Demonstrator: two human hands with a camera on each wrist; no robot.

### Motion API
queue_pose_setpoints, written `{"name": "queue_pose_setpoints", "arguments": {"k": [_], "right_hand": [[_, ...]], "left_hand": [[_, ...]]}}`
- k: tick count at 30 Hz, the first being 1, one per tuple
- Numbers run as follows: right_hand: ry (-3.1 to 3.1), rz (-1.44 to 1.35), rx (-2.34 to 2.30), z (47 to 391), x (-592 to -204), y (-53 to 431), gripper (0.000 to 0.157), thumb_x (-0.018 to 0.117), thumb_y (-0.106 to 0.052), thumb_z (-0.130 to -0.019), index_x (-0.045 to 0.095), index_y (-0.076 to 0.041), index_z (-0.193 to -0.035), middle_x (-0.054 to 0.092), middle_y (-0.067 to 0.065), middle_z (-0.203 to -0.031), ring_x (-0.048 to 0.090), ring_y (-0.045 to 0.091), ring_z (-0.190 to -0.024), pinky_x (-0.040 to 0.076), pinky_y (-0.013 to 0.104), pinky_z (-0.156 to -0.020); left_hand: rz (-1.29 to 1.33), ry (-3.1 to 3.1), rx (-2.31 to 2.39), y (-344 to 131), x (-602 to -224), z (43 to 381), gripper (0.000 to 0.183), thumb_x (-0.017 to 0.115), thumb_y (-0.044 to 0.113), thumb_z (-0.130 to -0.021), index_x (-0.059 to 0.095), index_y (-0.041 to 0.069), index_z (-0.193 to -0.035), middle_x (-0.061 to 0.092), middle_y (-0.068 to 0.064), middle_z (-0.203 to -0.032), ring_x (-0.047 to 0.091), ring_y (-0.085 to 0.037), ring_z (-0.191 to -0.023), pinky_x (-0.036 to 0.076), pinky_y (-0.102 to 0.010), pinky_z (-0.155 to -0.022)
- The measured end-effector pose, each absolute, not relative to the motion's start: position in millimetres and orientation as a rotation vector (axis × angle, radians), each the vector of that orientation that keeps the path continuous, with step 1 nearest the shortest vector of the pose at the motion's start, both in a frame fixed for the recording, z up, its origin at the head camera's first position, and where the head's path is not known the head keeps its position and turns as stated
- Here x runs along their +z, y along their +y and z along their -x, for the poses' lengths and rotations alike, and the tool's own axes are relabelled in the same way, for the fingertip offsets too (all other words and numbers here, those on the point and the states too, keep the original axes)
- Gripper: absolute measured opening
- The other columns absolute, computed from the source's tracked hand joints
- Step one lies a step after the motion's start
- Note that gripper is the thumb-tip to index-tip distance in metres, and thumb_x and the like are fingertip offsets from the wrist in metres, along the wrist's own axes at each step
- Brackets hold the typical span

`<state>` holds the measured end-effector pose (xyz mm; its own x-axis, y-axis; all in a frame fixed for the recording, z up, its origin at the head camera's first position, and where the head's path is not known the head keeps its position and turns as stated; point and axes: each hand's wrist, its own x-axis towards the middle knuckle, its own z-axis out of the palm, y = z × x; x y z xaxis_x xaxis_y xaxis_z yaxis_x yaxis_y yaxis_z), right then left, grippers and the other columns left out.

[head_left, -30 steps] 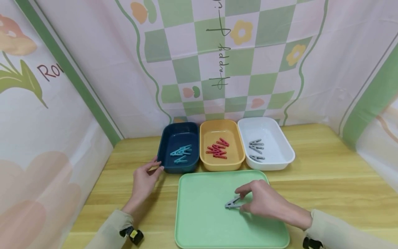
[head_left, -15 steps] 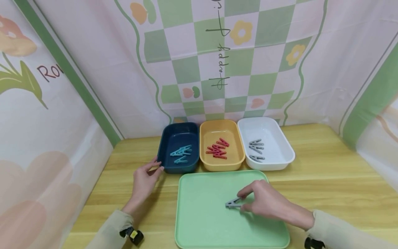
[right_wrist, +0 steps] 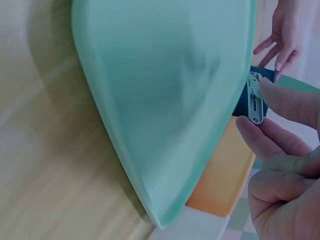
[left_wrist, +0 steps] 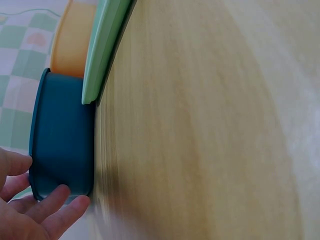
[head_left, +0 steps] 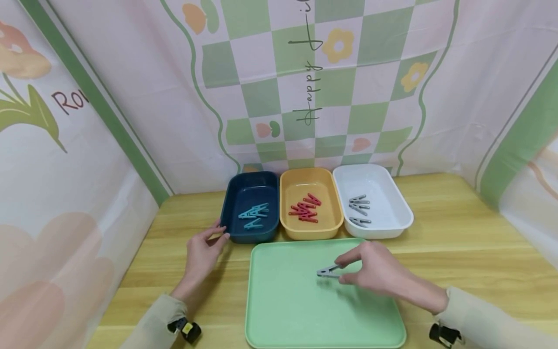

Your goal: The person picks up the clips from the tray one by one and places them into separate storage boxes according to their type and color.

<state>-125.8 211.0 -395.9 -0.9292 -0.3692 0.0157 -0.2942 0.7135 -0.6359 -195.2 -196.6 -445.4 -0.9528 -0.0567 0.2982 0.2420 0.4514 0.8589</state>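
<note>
My right hand [head_left: 380,269] pinches a grey clothespin [head_left: 327,272] by its handle ends, above the green tray [head_left: 283,315]. The right wrist view shows this clothespin [right_wrist: 255,102] between thumb and fingertips. At the near left corner of the dark blue bin [head_left: 250,182], my left hand [head_left: 202,254] touches the wall with its fingers fairly straight, as the left wrist view also shows. Several teal clothespins [head_left: 253,224] lie in that bin. Red clothespins [head_left: 308,219] lie in the yellow bin [head_left: 311,177], and grey clothespins [head_left: 360,222] in the white bin [head_left: 392,208].
The three bins stand side by side at the back of the wooden table [head_left: 462,242], just beyond the tray. A patterned cloth [head_left: 296,97] hangs close behind them, with more cloth on both sides.
The right hand has lifted the grey clothespin off the tray and moved it slightly away from me. The left hand stays at the dark blue bin.
</note>
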Motion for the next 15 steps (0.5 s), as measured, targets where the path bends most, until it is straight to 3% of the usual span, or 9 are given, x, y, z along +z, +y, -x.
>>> {"name": "queue_pose_setpoints", "arguments": {"k": [8,15], "right_hand": [[2.834,0.53,-1.053,133,-380,218,0.036,0.095,-0.024,-0.076,0.084,-0.012,-0.108,0.08,0.001,-0.104,0.074,0.029,-0.106,0.059,0.058,-0.093],[2.858,0.51,-1.095,141,-362,228,0.035,0.094,-0.026,-0.078,0.084,-0.013,-0.109,0.08,0.0,-0.104,0.073,0.026,-0.1,0.061,0.048,-0.082]], "left_hand": [[0.169,-2.417,-1.499,-197,-446,196,0.025,0.075,0.002,-0.097,0.074,-0.007,-0.121,0.061,-0.016,-0.146,0.071,-0.035,-0.115,0.062,-0.026,-0.085],[0.174,-2.414,-1.513,-197,-446,195,0.025,0.076,0.004,-0.098,0.074,-0.006,-0.121,0.061,-0.015,-0.147,0.069,-0.034,-0.118,0.062,-0.026,-0.086]]}}
